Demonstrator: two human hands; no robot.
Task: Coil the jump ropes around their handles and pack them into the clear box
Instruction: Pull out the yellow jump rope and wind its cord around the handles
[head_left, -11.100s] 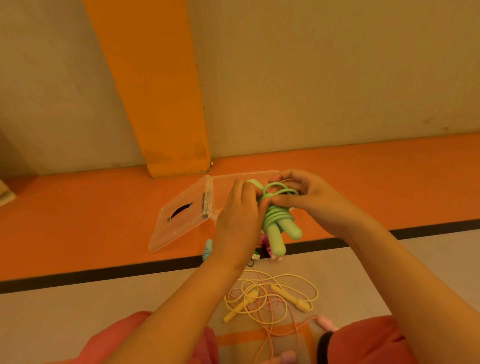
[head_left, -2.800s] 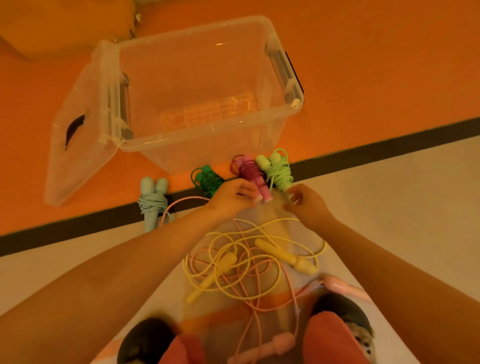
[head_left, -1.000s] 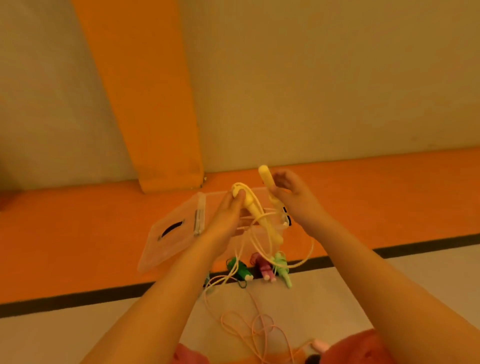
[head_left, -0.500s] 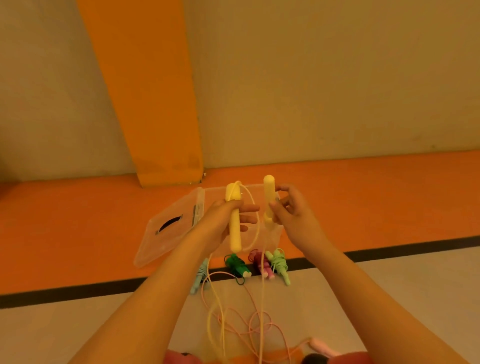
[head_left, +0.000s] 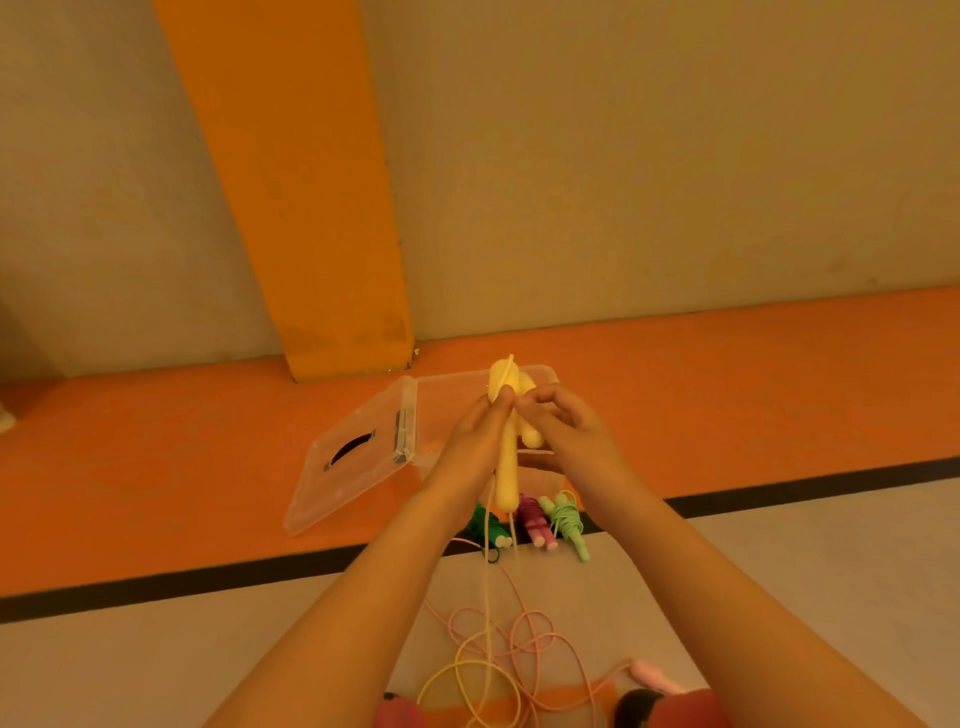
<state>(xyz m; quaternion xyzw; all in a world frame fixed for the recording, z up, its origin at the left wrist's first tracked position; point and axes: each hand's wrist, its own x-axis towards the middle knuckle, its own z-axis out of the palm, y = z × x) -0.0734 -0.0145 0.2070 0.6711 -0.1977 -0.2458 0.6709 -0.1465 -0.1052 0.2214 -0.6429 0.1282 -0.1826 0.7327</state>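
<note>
Two yellow plastic jump-rope handles (head_left: 506, 478), apart a moment ago, now side by side; left hand (head_left: 475, 439) and right hand (head_left: 574, 439) grip clamped round them. Thin yellow cord (head_left: 487, 571) hangs below grip, clear plastic box (head_left: 431, 395) behind it.

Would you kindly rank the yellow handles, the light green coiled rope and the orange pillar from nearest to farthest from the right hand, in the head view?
1. yellow handles: held in the right hand itself.
2. light green coiled rope: on the floor, just beyond the hand.
3. orange pillar: far back, to the left.
</note>
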